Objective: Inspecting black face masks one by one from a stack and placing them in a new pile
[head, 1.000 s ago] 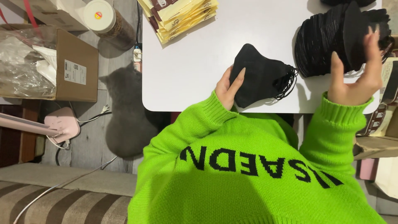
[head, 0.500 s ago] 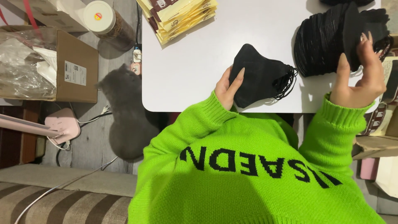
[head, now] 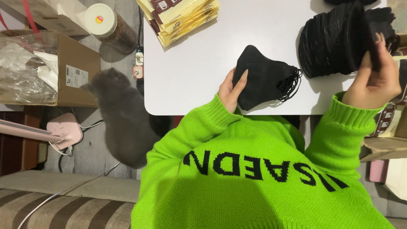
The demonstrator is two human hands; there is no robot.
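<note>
My left hand (head: 232,89) holds a small stack of black face masks (head: 265,78) at the near edge of the white table (head: 190,72), ear loops fanned out to the right. My right hand (head: 375,78) reaches into a large pile of black masks (head: 339,38) at the table's right side, fingers pinching the pile's edge. Both arms wear bright green knitted sleeves.
A stack of yellow-and-brown flat packets (head: 178,17) lies at the table's far edge. On the floor to the left are a grey cat (head: 123,116), a cardboard box with plastic wrap (head: 46,68), a lidded jar (head: 108,25), a power strip (head: 138,63) and a pink lamp base (head: 65,129).
My right hand has moved from the pile's front further into its right edge. The cat has shifted slightly toward the box. The left hand stays put.
</note>
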